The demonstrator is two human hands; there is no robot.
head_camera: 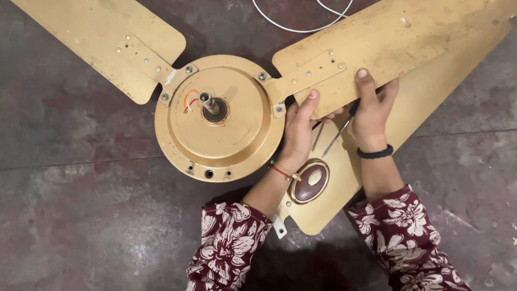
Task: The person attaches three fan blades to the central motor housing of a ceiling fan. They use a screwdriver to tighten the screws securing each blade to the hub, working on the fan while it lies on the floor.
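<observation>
On the mottled dark red-grey stone floor (pixel 81 215) lies a dusty gold-painted metal ceiling fan, its round motor housing (pixel 218 121) facing up with a short steel shaft (pixel 207 101) and red and orange wires (pixel 189 99) at the centre. 2 blades are bolted to the housing: the upper-left gold blade (pixel 102 32) and the upper-right gold blade (pixel 393 37). A 3rd gold blade (pixel 431 91), loose, lies under the upper-right one, and its rounded end with an oval maroon and cream badge (pixel 309 181) points toward the person.

Left hand (pixel 299 132) rests at the root of the upper-right blade, just beside the housing rim, thumb on top of the blade edge and fingers curled beneath it, pinching that edge. Right hand (pixel 371 110) grips the same edge farther out, thumb flat on top, fingers under. A thin metal-shafted screwdriver (pixel 336 134) slants between the 2 hands; its handle end is hidden by the right hand, so I cannot tell whether that hand holds it.

White cable (pixel 301 24) loops across the floor beyond the housing, well apart from both hands. Maroon floral sleeves (pixel 231 242) cover both forearms.
</observation>
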